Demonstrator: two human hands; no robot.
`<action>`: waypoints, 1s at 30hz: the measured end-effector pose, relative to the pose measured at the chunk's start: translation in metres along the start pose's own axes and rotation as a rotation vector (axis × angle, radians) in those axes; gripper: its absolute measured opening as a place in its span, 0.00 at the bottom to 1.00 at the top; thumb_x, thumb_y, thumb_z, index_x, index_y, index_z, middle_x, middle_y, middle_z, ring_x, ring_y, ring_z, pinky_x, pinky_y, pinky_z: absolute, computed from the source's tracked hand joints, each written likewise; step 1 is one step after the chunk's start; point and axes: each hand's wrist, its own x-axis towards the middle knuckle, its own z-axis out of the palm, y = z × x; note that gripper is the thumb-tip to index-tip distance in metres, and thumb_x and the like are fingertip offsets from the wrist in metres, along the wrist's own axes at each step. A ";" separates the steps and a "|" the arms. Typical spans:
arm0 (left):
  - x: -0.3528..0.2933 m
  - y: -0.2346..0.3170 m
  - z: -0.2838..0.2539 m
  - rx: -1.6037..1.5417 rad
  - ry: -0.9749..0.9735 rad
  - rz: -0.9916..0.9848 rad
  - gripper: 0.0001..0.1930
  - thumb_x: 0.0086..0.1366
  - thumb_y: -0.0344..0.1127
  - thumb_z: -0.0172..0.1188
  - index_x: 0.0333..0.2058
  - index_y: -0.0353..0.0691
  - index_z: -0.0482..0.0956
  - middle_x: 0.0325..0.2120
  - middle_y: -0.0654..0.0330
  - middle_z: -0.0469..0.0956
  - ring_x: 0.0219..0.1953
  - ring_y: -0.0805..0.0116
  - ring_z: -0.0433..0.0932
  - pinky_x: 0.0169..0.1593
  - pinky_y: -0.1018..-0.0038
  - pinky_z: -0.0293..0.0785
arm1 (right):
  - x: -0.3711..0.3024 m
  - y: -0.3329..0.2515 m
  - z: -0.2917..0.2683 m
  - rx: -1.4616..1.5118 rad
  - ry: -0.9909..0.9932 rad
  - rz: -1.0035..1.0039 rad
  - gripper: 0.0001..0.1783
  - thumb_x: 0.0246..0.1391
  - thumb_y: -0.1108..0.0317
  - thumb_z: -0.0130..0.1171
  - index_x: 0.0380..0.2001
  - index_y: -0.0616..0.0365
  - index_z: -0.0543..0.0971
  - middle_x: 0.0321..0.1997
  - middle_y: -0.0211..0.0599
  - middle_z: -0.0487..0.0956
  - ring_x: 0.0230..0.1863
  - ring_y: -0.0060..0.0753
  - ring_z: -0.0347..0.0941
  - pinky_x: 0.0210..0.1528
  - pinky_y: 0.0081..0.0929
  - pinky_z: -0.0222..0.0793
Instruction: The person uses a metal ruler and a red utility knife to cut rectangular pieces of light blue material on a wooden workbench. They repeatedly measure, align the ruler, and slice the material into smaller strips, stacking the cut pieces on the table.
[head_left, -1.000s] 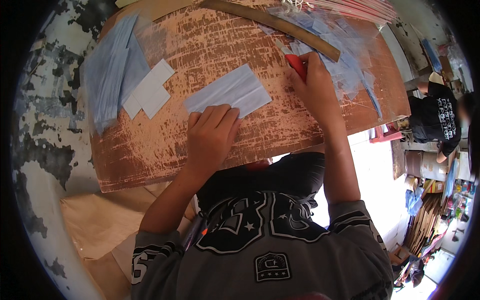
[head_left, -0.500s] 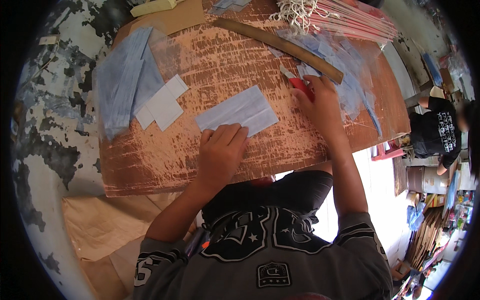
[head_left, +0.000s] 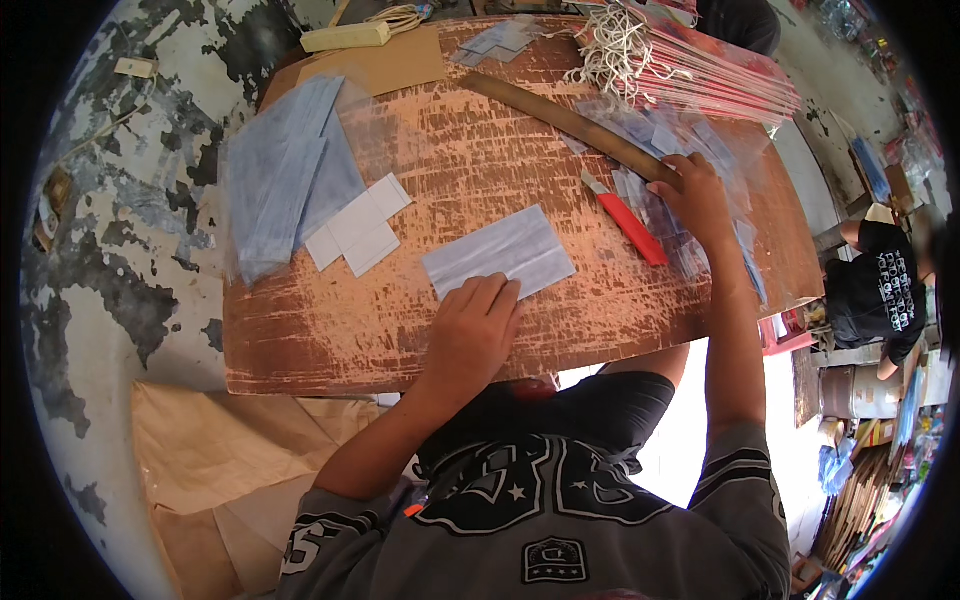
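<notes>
A folded, bluish clear plastic sheet point(head_left: 500, 252) lies slantwise near the middle of the worn wooden table. My left hand point(head_left: 475, 325) rests flat on its near edge, fingers together and stretched out. At the right, the thumb and fingers of my right hand point(head_left: 700, 200) close on the near end of a long, flat brown strip point(head_left: 570, 122), which looks like a ruler. Beside that hand, a red-handled cutter knife point(head_left: 634, 230) lies on the table, its blade end pointing away from me. Loose plastic pieces point(head_left: 685, 250) lie under and around my right hand.
Stacked bluish plastic sheets point(head_left: 275, 190) and white cards point(head_left: 360, 228) lie at the left. Farther back are brown cardboard point(head_left: 400, 62), a power strip point(head_left: 345, 36) and a bundle of red-and-white items with white cords point(head_left: 690, 75). Another person point(head_left: 875, 285) is off to the right.
My right hand has put the red cutter knife down on the table and moved to the brown strip's end. My left hand stays on the sheet. The whole view has shifted slightly.
</notes>
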 end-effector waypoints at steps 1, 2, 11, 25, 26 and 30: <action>0.000 0.000 0.000 -0.005 0.002 -0.002 0.16 0.68 0.34 0.72 0.53 0.37 0.85 0.49 0.55 0.83 0.51 0.53 0.82 0.53 0.58 0.78 | 0.002 0.000 -0.002 0.009 -0.015 0.011 0.26 0.53 0.57 0.81 0.54 0.53 0.87 0.49 0.49 0.84 0.52 0.61 0.82 0.54 0.56 0.78; 0.000 0.000 -0.001 -0.005 0.002 -0.001 0.17 0.68 0.33 0.72 0.53 0.37 0.85 0.49 0.55 0.83 0.51 0.52 0.82 0.53 0.58 0.78 | 0.003 0.000 -0.005 0.017 -0.036 0.025 0.26 0.52 0.58 0.82 0.53 0.53 0.87 0.49 0.49 0.83 0.51 0.61 0.82 0.53 0.55 0.78; 0.003 0.002 0.001 -0.016 0.006 -0.018 0.17 0.66 0.32 0.74 0.52 0.36 0.85 0.49 0.53 0.83 0.50 0.50 0.83 0.54 0.58 0.81 | -0.005 -0.047 -0.058 0.031 -0.158 -0.042 0.28 0.56 0.58 0.76 0.58 0.57 0.82 0.45 0.56 0.86 0.48 0.64 0.84 0.50 0.55 0.79; 0.002 -0.002 0.001 -0.058 -0.001 -0.045 0.16 0.67 0.30 0.71 0.52 0.37 0.85 0.50 0.53 0.84 0.51 0.48 0.82 0.55 0.57 0.79 | -0.133 -0.183 -0.021 0.526 -0.156 0.284 0.38 0.56 0.61 0.76 0.66 0.59 0.72 0.41 0.61 0.87 0.41 0.68 0.87 0.43 0.55 0.82; 0.002 -0.004 0.002 -0.069 0.002 -0.042 0.16 0.66 0.30 0.71 0.52 0.37 0.85 0.50 0.53 0.84 0.51 0.47 0.82 0.55 0.57 0.78 | -0.139 -0.189 -0.020 0.519 -0.148 0.300 0.38 0.56 0.61 0.76 0.66 0.58 0.72 0.41 0.61 0.87 0.40 0.68 0.87 0.42 0.55 0.82; 0.000 -0.006 0.000 -0.027 -0.014 -0.028 0.16 0.67 0.32 0.70 0.52 0.39 0.83 0.51 0.57 0.84 0.52 0.53 0.83 0.56 0.58 0.76 | -0.158 -0.203 -0.013 0.580 -0.123 0.277 0.39 0.55 0.61 0.76 0.67 0.58 0.71 0.39 0.61 0.86 0.39 0.68 0.86 0.42 0.56 0.82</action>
